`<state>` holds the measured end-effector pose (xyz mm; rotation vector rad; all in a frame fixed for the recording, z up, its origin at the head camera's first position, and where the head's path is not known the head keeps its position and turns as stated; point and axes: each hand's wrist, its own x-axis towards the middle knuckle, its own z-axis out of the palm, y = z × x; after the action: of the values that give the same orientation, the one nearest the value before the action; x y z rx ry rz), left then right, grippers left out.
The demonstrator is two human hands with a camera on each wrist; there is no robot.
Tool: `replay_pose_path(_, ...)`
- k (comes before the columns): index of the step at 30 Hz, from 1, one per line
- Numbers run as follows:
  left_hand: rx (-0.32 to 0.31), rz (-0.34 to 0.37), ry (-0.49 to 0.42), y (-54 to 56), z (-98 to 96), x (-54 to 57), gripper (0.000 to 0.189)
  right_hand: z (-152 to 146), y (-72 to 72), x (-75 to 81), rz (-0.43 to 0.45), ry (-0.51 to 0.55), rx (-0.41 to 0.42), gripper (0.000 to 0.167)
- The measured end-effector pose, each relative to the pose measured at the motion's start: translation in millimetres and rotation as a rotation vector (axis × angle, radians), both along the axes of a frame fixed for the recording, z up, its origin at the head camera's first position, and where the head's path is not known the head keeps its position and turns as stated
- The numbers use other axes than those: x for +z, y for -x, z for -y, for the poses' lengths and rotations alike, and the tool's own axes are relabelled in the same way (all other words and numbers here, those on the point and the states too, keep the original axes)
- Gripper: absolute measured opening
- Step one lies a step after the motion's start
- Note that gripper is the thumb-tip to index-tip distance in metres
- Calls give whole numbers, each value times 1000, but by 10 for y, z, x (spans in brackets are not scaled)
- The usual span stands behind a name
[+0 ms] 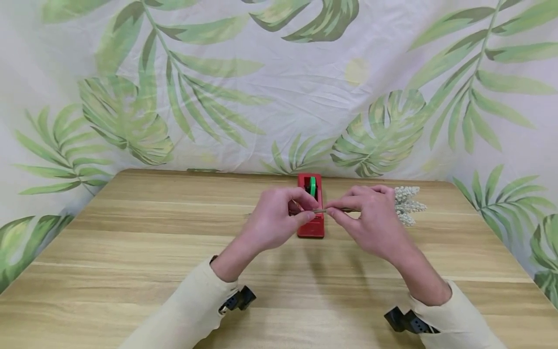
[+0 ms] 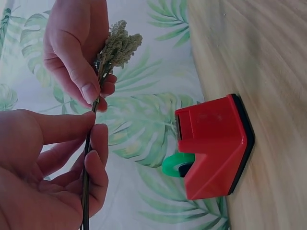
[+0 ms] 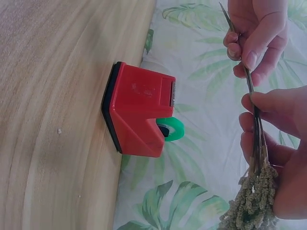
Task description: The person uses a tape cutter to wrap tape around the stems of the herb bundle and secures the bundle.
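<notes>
A bunch of dried flowers (image 1: 409,206) with pale grey-green heads is held level above the table, its heads pointing right. My left hand (image 1: 272,218) pinches the thin dark stems (image 2: 86,191) between thumb and fingers, toward their cut ends. Close beside it, my right hand (image 1: 376,220) grips the same stems nearer the flower heads (image 3: 254,201). Behind and below the hands stands a red tape dispenser (image 1: 311,230) holding a green roll of tape (image 3: 176,129); neither hand appears to touch it. Whether any tape is on the stems I cannot tell.
The wood-grain table (image 1: 131,271) runs back to a hanging cloth (image 1: 305,87) printed with green leaves. The dispenser's toothed cutter (image 3: 173,93) faces up. Both wrists carry small black cameras on their cream sleeves (image 1: 183,305).
</notes>
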<state>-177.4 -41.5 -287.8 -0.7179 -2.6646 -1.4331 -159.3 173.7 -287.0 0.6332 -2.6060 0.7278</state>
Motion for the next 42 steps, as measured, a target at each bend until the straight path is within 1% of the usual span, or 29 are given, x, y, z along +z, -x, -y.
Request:
replay_pose_path(6,-1,-154,109,-8,3,1,5,-32,1,10,12,-4,15,10)
replay_pose_path(7,-3,-168,118,-4,10,-1,5,-43,-2,24,8,-14,22,12)
replay_pose_path(9,-5,-171,125,11,34,-9,4,-73,-5,60,-7,-34,37,17)
replay_pose_path(11,-4,-150,122,35,69,-19,5,-121,-12,117,-29,-60,54,26)
replay_pose_path(14,-3,-71,95,73,131,-30,6,-249,-16,204,-38,-87,86,41)
replay_pose_path(17,-9,0,56,110,187,-50,8,-443,-5,250,-30,-98,142,54)
replay_pose_path(20,-23,56,12,131,248,-93,10,-650,22,234,-11,-69,192,62)
replay_pose_path(23,-43,122,-33,128,303,-153,11,-813,30,163,50,8,226,67)
replay_pose_path(25,-57,157,-54,117,319,-198,11,-889,30,76,102,73,253,69)
replay_pose_path(28,-75,200,-74,92,320,-270,12,-965,14,-83,172,136,293,70)
replay_pose_path(32,-68,245,-56,59,308,-357,12,-1032,-24,-276,254,223,333,61)
replay_pose_path(35,-70,273,-25,41,299,-410,9,-1071,-49,-369,293,270,355,52)
replay_pose_path(39,-83,285,36,27,300,-491,5,-1135,-72,-444,344,287,375,47)
replay_pose_path(40,-85,290,53,24,309,-512,4,-1152,-77,-461,361,295,372,46)
replay_pose_path(42,-92,274,105,21,345,-551,3,-1176,-79,-503,402,308,353,44)
